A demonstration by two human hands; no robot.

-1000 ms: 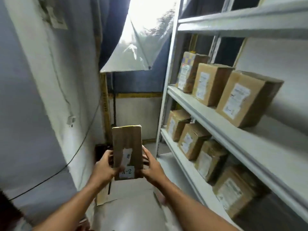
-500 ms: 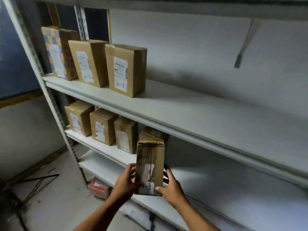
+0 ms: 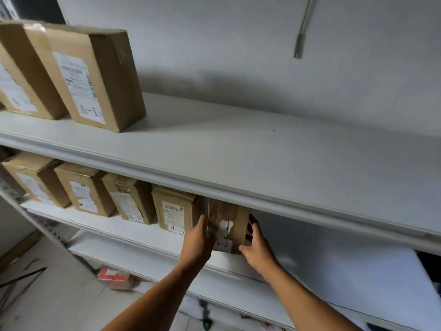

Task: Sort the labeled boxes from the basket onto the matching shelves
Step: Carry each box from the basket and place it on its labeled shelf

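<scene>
Head view. I find the A-2 box (image 3: 228, 229) held upright between both hands at the front edge of the middle shelf (image 3: 148, 231), its top tucked under the lip of the upper shelf (image 3: 262, 149). My left hand (image 3: 198, 242) presses flat against the box's left side; my right hand (image 3: 256, 247) clasps the right side, thumb at the lower front corner. Both grips are closed on this box. Whether its base rests on the shelf I cannot tell.

The box is brown cardboard, narrow and tall, with glossy tape down the front, a torn white patch, and a white label reading "A-2" near the bottom.

Just to its left, close beside it, stands a neighbouring box (image 3: 176, 211) also marked A-2, last in a row of similar cartons. On the upper shelf, a larger A-1 box (image 3: 95, 77) stands well apart, up and to the left.
</scene>
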